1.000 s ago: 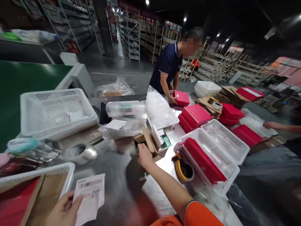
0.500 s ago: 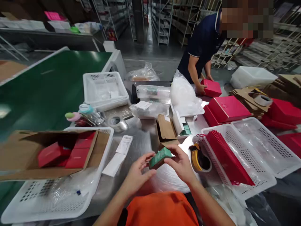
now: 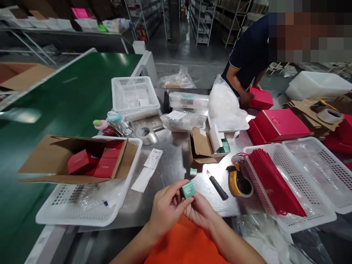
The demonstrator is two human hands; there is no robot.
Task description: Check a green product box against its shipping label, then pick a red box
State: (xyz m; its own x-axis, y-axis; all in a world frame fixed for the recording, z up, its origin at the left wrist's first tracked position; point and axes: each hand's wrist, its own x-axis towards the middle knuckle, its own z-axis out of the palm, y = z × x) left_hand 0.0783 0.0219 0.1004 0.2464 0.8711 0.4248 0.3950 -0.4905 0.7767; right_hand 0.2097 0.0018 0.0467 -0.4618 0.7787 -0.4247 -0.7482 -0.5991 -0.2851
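A small green carton (image 3: 188, 190) is pinched between the thumb and fingers of my left hand (image 3: 167, 205), close to my body above the table's front edge. My right hand (image 3: 202, 211) closes against its lower right side, some of its fingers hidden behind the left hand. Another small green carton (image 3: 193, 172) stands on the metal table beyond my hands. To its right lies a utility knife (image 3: 217, 186) with its blade out. Behind these sit an open brown cardboard box (image 3: 202, 145) and a white box (image 3: 217, 138) with green cartons inside.
A tape dispenser (image 3: 238, 181) and a white basket of red pouches (image 3: 271, 183) stand right. Left are paper slips (image 3: 147, 170), a clear tape roll (image 3: 147, 135) and a carton with red boxes (image 3: 46, 157) on a basket. A co-worker (image 3: 244, 62) holds a pink box (image 3: 260, 99).
My hands have come down and nearer my body with the green carton, which is now turned end-up. The view has shifted, and the knife and second carton now show.
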